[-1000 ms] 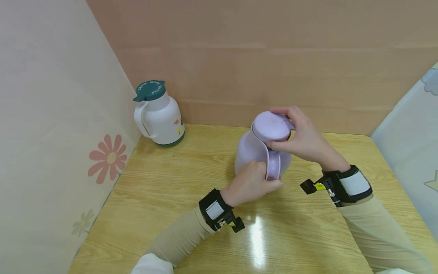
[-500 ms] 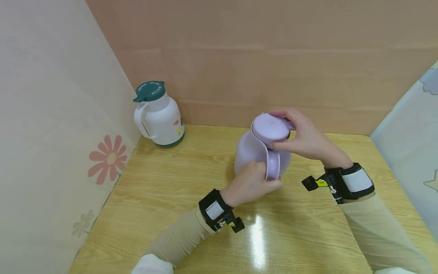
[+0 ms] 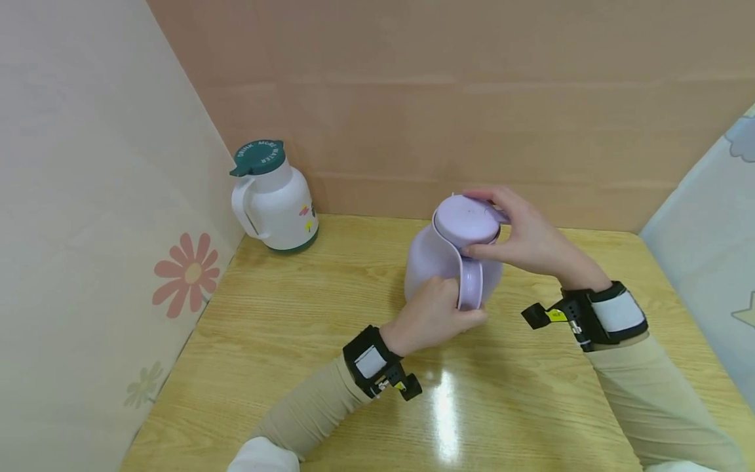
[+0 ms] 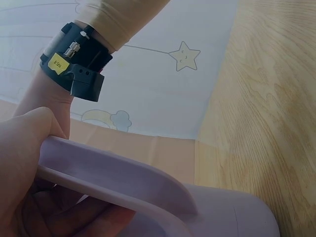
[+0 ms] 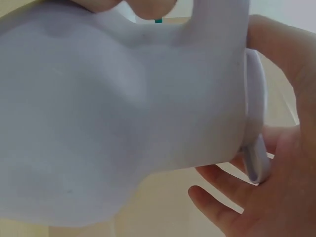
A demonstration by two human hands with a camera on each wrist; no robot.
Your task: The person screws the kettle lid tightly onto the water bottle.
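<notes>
Lilac jug stands upright on the wooden table, just right of centre. The left hand comes in from six o'clock, fingers curled round the jug's handle, a firm grasp. The right hand reaches in from four o'clock, fingertips and thumb clasping the rim of the lid. Over at ten o'clock, well apart by the wall, stands a white jug with a green lid.
</notes>
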